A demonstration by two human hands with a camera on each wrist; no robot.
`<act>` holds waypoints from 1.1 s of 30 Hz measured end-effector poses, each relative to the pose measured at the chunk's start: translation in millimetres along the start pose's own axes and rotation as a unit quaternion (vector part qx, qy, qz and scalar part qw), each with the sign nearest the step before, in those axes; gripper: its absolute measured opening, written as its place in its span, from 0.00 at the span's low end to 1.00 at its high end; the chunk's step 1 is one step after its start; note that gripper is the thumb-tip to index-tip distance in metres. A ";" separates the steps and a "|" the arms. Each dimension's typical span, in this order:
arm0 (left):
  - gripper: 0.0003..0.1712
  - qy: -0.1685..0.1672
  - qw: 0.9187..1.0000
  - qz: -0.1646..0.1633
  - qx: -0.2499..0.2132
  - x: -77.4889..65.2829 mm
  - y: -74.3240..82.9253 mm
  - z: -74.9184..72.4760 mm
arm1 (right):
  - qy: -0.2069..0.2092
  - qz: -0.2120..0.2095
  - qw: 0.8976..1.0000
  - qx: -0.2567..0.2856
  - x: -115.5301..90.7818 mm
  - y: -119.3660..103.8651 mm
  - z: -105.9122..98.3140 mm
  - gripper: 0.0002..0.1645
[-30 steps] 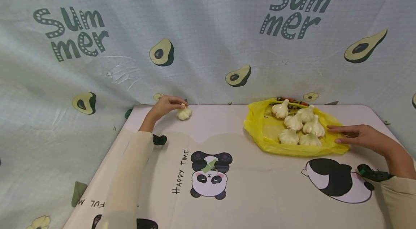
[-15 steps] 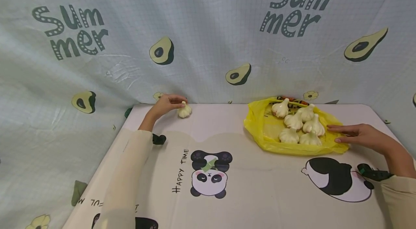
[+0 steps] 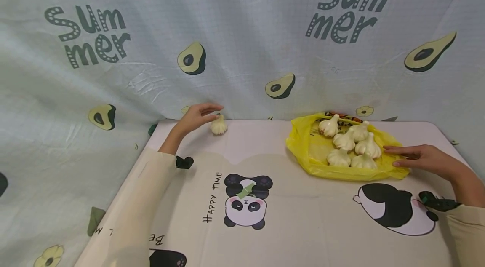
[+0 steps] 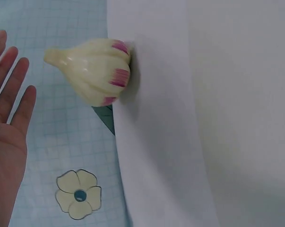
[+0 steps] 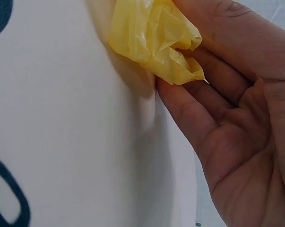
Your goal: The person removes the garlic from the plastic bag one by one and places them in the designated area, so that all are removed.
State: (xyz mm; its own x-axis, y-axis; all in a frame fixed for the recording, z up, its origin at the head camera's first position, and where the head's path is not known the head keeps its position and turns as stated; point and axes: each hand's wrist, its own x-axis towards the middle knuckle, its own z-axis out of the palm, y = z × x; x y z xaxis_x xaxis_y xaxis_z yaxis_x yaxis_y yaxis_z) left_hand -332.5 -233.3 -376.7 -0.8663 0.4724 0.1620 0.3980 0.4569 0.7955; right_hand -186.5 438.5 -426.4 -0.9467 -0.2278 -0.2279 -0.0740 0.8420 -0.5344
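A single garlic bulb (image 3: 219,126) stands at the table's back edge on the left. In the left wrist view this garlic bulb (image 4: 92,71) shows purple streaks at its base, and the left hand (image 4: 10,123) lies apart from it with straight, spread fingers. From the head, the left hand (image 3: 197,117) is just left of and above the bulb. At the right, the right hand (image 3: 432,159) holds the end of a yellow plastic bag (image 3: 316,169) between thumb and fingers. Bunched yellow plastic (image 5: 156,40) shows in that hand. Several garlic bulbs (image 3: 367,147) rest on the opened bag.
The table (image 3: 295,225) has a printed cover with a panda (image 3: 245,212) and a black-and-white animal (image 3: 390,208). Behind it hangs a curtain (image 3: 235,14) with avocado prints, right against the back edge.
The left hand has let go of the garlic bulb, its fingers spreading and rising a little. The bulb stays at the back edge. The right hand keeps its place at the bag.
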 end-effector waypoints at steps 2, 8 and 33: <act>0.21 0.003 1.000 0.015 -0.011 -2.3 7.9 2.0 | -0.002 -0.001 1.000 0.001 0.5 0.2 0.3 0.35; 0.18 0.000 0.999 0.047 -0.013 -12.1 25.6 12.6 | 0.005 -0.005 1.000 -0.008 1.0 -1.2 -0.8 0.35; 0.18 -0.026 0.992 0.124 0.003 -18.9 67.0 40.7 | 0.006 0.015 1.000 -0.018 0.6 0.6 -0.4 0.37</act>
State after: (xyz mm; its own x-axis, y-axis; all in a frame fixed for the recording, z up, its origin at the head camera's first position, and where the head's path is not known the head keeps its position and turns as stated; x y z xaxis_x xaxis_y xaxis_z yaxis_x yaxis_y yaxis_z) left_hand -277.1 -181.0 -350.2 -0.7253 0.6089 0.3212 0.5980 0.3260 0.7322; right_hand -187.2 439.1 -426.6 -0.9521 -0.1966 -0.2344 -0.0562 0.8655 -0.4977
